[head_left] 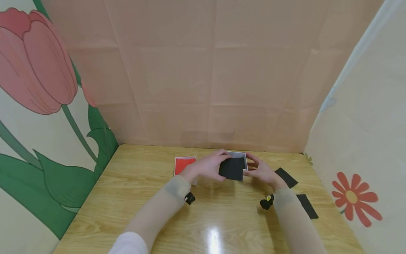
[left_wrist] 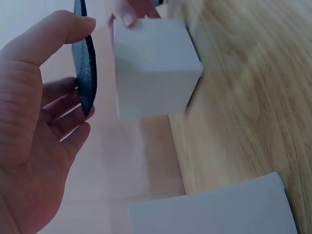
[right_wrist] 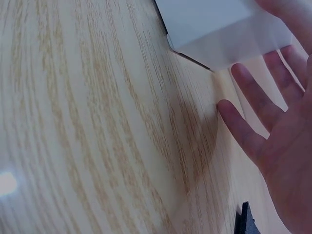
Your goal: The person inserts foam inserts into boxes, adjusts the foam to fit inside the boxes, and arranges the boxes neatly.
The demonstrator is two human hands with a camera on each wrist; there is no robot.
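My left hand [head_left: 207, 165] pinches a thin black square pad [head_left: 231, 169] between thumb and fingers. In the left wrist view the pad [left_wrist: 87, 68] is edge-on and slightly bowed. It hangs in front of the open top of a white box [right_wrist: 209, 24], overlapping its pale inside in the head view. My right hand [head_left: 261, 171] holds this box by its right side, thumb on the near face and some fingers behind. Two fingertips [right_wrist: 225, 106] stick out below, off the box.
Left of my left hand stands a second white box [left_wrist: 214, 212], its inside red [head_left: 185, 163] in the head view. Two more black pads, one farther [head_left: 286, 177] and one nearer [head_left: 307, 206], lie on the wooden table [head_left: 142, 169] at the right. A peach cloth [head_left: 206, 88] hangs behind.
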